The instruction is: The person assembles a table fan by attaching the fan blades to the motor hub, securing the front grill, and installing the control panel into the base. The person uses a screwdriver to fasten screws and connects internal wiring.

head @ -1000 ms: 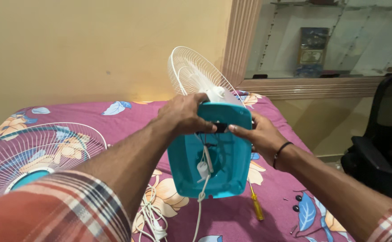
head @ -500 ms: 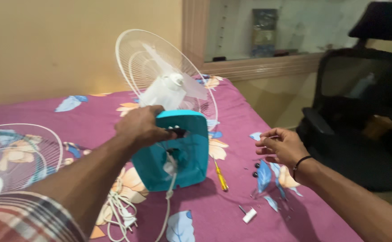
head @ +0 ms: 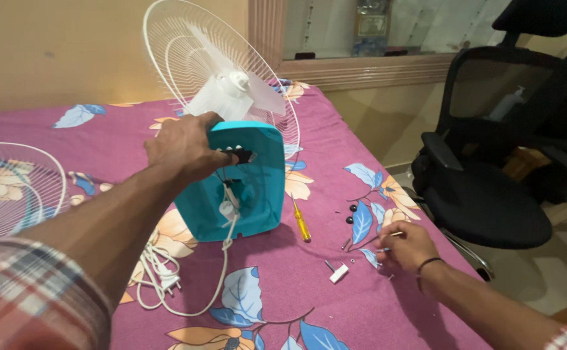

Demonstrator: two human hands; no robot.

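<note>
A table fan lies tipped on a purple flowered bedsheet, its teal base facing me and its white rear grille and motor hub behind. My left hand grips the top edge of the teal base, holding it upright. My right hand rests on the sheet at the right, fingertips pinched on a small screw among loose screws and black caps. A yellow-handled screwdriver lies between the base and my right hand.
The fan's white cord and plug trail in front of the base. A detached front grille lies at the left. A small white part sits near the screws. A black office chair stands right of the bed.
My right hand let go of the teal base and moved right to the loose screws. The view swung right, and the fan stays held by my left hand alone.
</note>
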